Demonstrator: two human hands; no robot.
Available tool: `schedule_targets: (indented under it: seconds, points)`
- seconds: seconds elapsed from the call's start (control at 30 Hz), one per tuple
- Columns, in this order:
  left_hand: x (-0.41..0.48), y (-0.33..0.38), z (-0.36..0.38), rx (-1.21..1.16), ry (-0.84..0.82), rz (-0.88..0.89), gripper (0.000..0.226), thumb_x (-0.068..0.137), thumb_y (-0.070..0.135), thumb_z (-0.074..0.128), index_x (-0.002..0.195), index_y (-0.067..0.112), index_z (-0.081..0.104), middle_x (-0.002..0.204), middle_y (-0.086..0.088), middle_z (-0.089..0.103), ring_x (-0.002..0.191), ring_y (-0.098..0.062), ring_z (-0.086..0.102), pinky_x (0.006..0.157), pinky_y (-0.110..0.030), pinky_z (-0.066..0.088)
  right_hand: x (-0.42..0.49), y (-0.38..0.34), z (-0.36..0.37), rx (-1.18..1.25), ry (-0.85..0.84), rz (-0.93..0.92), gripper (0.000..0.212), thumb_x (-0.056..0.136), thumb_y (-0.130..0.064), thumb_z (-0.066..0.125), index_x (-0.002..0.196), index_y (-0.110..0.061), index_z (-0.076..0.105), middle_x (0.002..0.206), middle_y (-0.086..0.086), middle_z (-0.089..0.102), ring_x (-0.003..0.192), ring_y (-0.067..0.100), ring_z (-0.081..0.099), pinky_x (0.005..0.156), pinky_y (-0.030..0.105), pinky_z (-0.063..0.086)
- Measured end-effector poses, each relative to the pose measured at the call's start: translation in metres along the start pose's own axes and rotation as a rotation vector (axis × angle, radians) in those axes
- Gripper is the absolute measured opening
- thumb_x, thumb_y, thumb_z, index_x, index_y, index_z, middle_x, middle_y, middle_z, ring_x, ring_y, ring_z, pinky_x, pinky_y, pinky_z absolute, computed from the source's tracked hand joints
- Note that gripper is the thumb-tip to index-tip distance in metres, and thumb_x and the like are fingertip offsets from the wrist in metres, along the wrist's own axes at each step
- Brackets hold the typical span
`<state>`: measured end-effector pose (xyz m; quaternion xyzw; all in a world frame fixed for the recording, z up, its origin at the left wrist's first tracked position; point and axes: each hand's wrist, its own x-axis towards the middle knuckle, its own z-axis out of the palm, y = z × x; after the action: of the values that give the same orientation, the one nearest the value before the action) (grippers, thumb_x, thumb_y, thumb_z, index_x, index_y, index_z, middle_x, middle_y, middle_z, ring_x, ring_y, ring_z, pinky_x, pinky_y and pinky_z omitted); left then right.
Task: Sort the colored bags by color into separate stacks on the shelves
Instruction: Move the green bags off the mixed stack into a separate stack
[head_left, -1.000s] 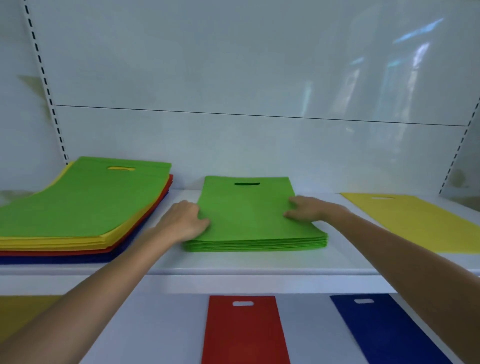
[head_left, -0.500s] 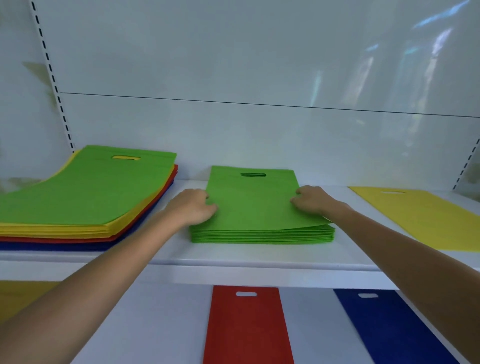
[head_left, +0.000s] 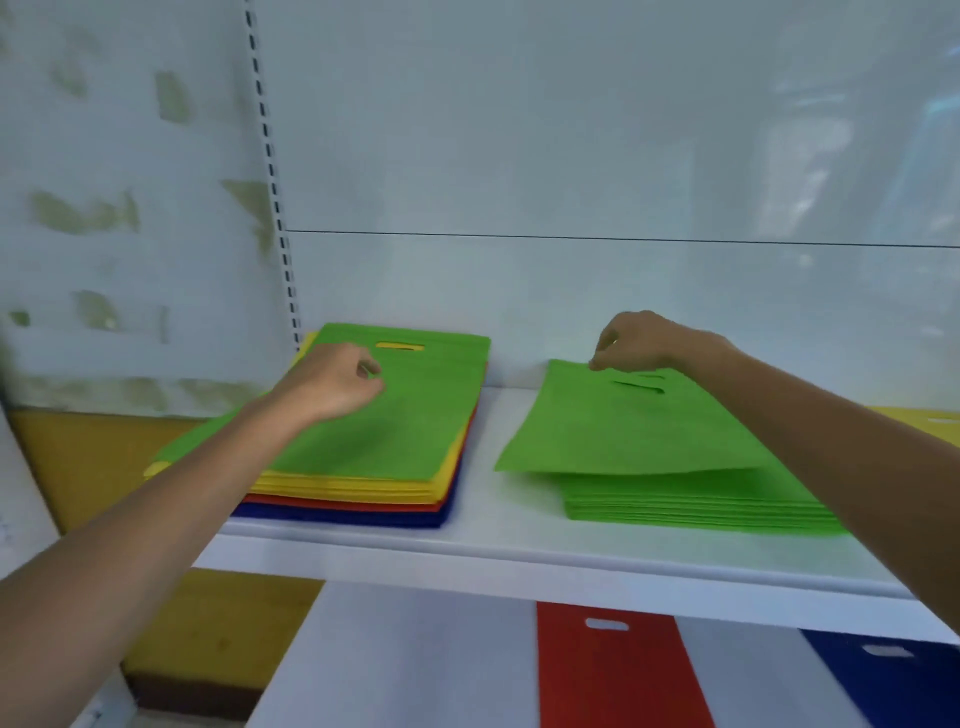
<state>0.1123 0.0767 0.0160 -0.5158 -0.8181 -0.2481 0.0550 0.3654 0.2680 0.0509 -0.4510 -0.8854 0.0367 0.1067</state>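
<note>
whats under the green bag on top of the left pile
Edges of yellow fabric bags, then a red layer, then dark blue bags at the bottom. How many, and their faces, are covered.

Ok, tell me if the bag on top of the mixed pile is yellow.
No, the top bag of the mixed pile is green; yellow bags lie under it.
</note>
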Motion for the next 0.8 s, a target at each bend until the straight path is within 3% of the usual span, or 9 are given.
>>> schedule_targets:
  seconds: [0.13,0.2,0.3,0.43,0.57,0.63,0.7,0.73,0.8]
  points:
    - [-0.003,-0.059,-0.023,0.037,-0.003,-0.092,0.036,0.088,0.025,0.058,0.121,0.011,0.059,0.124,-0.012,0.059,0.114,-0.027,0.053,0.095,-0.033,0.041,0.006,-0.058,0.01,0.089,0.108,-0.013,0.032,0.086,-0.027,0.058,0.102,0.0,0.064,0.107,0.017,0.064,0.095,0.028,0.057,0.082,0.034,0.048]
    - [-0.005,-0.085,-0.031,0.06,-0.029,-0.149,0.034,0.087,0.025,0.058,0.118,0.011,0.06,0.124,-0.014,0.058,0.115,-0.028,0.053,0.093,-0.032,0.041,0.006,-0.091,0.027,0.113,0.067,-0.014,0.035,0.088,-0.03,0.056,0.099,0.003,0.063,0.095,0.019,0.065,0.08,0.026,0.056,0.07,0.032,0.047]
    - [-0.01,-0.119,-0.038,0.08,-0.068,-0.217,0.021,0.085,0.024,0.059,0.1,0.01,0.065,0.113,-0.017,0.063,0.106,-0.029,0.057,0.086,-0.032,0.044,0.006,-0.128,0.055,0.132,-0.046,0.012,0.038,0.091,-0.037,0.053,0.076,-0.003,0.055,0.085,0.015,0.062,0.066,0.025,0.057,0.061,0.03,0.051]
    - [-0.011,-0.144,-0.035,-0.025,-0.113,-0.208,0.019,0.084,0.027,0.064,0.09,0.01,0.072,0.099,-0.01,0.069,0.093,-0.023,0.06,0.078,-0.029,0.044,0.006,-0.148,0.086,0.26,-0.141,0.091,0.039,0.092,-0.043,0.052,0.09,-0.004,0.05,0.092,0.01,0.058,0.065,0.018,0.059,0.048,0.027,0.051]
    - [-0.01,-0.147,-0.028,-0.157,-0.047,-0.17,0.014,0.082,0.02,0.068,0.088,0.009,0.072,0.095,-0.009,0.07,0.093,-0.023,0.062,0.079,-0.027,0.045,0.0,-0.15,0.098,0.424,-0.032,0.201,0.038,0.085,-0.04,0.064,0.082,-0.003,0.052,0.078,0.009,0.055,0.059,0.018,0.053,0.043,0.025,0.046]
    - [-0.01,-0.147,-0.026,-0.183,-0.005,-0.166,0.017,0.08,0.018,0.07,0.092,0.006,0.071,0.094,-0.009,0.069,0.095,-0.023,0.061,0.078,-0.024,0.042,-0.004,-0.15,0.1,0.425,0.058,0.237,0.045,0.081,-0.04,0.068,0.062,-0.009,0.041,0.061,0.004,0.045,0.051,0.015,0.045,0.042,0.023,0.035]
    - [-0.009,-0.148,-0.024,-0.204,0.028,-0.152,0.023,0.078,0.017,0.073,0.097,0.005,0.068,0.096,-0.01,0.068,0.094,-0.023,0.061,0.078,-0.023,0.041,-0.005,-0.151,0.102,0.407,0.143,0.259,0.052,0.079,-0.036,0.072,0.056,-0.014,0.031,0.055,0.001,0.034,0.048,0.013,0.033,0.043,0.024,0.025]
    - [-0.01,-0.147,-0.024,-0.212,0.043,-0.144,0.025,0.077,0.016,0.074,0.098,0.005,0.068,0.096,-0.011,0.068,0.092,-0.023,0.061,0.077,-0.022,0.042,-0.005,-0.153,0.102,0.409,0.175,0.269,0.051,0.078,-0.033,0.074,0.057,-0.014,0.031,0.055,0.0,0.033,0.049,0.012,0.032,0.043,0.024,0.024]
    - [-0.01,-0.147,-0.023,-0.218,0.074,-0.126,0.024,0.076,0.014,0.075,0.096,0.005,0.067,0.093,-0.011,0.068,0.086,-0.022,0.06,0.074,-0.022,0.042,-0.004,-0.157,0.099,0.423,0.198,0.279,0.034,0.078,-0.026,0.075,0.07,-0.007,0.048,0.066,0.006,0.05,0.059,0.016,0.048,0.051,0.028,0.041]
